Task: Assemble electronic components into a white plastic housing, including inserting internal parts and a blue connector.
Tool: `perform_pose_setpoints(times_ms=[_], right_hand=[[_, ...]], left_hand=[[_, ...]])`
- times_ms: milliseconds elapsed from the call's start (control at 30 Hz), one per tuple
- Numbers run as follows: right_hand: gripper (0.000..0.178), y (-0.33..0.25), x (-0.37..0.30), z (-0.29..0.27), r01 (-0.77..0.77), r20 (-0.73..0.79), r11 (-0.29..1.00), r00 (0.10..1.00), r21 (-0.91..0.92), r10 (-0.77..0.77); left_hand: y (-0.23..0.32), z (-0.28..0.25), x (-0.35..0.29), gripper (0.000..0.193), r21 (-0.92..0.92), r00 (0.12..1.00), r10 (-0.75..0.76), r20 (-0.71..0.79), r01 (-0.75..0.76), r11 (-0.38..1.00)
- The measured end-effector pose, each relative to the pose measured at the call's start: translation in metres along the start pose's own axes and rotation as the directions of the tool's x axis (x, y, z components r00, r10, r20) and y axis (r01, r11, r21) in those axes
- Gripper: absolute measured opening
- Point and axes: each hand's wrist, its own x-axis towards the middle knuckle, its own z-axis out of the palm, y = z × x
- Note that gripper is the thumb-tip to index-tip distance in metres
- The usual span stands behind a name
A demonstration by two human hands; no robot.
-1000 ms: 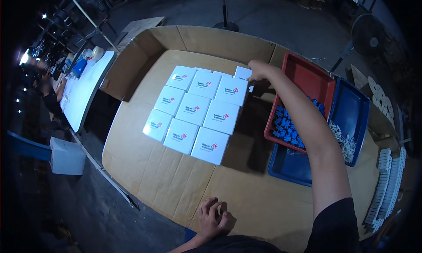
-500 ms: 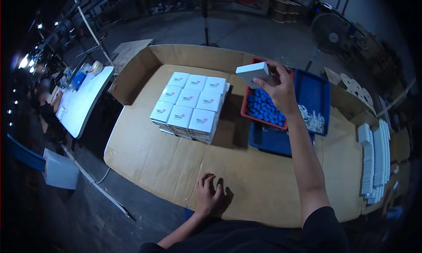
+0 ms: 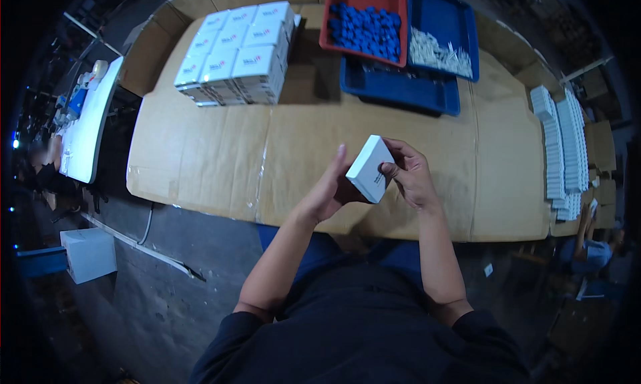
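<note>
Over the near part of the cardboard-covered table, my right hand (image 3: 411, 175) grips a small flat white box (image 3: 369, 169) with dark print on one face. Its thumb presses that printed face. My left hand (image 3: 327, 187) is close by on the box's left side, thumb raised and fingers stretched out; their tips pass behind the box, so I cannot tell whether they touch it. Farther off to the left stands a block of stacked white boxes (image 3: 227, 53), several high, with small printed marks on their tops.
A red tray (image 3: 326, 38) of blue pieces and a blue tray (image 3: 437, 11) with white slim pieces stand at the far side. Another blue tray (image 3: 400, 93) lies nearer. Rows of white boxes (image 3: 561, 150) line the right edge. A white side table (image 3: 97, 117) is at left, with a person (image 3: 50, 163).
My right hand has brought the white box from above the trays back toward my body. My left hand has risen from the table edge to beside the box. The view has tilted downward.
</note>
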Motion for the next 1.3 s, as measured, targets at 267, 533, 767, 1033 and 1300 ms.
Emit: perform_pose_setpoints(times_ms=[267, 533, 767, 1033, 1300], right_hand=[[0.062, 0.019, -0.089, -0.002, 0.303, 0.042, 0.820, 0.945, -0.485, -0.325], [0.066, 0.047, -0.128, 0.006, 0.509, 0.142, 0.480, 0.777, -0.714, -0.614], [0.069, 0.039, -0.138, 0.014, 0.591, 0.187, 0.417, 0.702, -0.690, -0.687], [0.071, 0.049, -0.107, 0.017, 0.649, 0.237, 0.304, 0.609, -0.697, -0.757], [0.065, 0.067, -0.090, 0.013, 0.564, 0.183, 0.371, 0.696, -0.738, -0.695]], left_hand=[[-0.081, 0.020, -0.007, 0.066, 0.235, 0.991, -0.056, -0.119, 0.083, 0.968], [-0.118, 0.067, -0.038, 0.071, 0.143, 0.987, 0.049, -0.154, -0.027, 0.989], [-0.126, 0.079, -0.051, 0.071, 0.243, 0.974, 0.089, -0.209, -0.036, 0.969], [-0.115, 0.071, -0.035, 0.067, 0.199, 0.958, 0.218, -0.188, -0.181, 0.963], [-0.107, 0.061, -0.018, 0.064, 0.147, 0.943, 0.182, -0.280, -0.146, 0.978]])
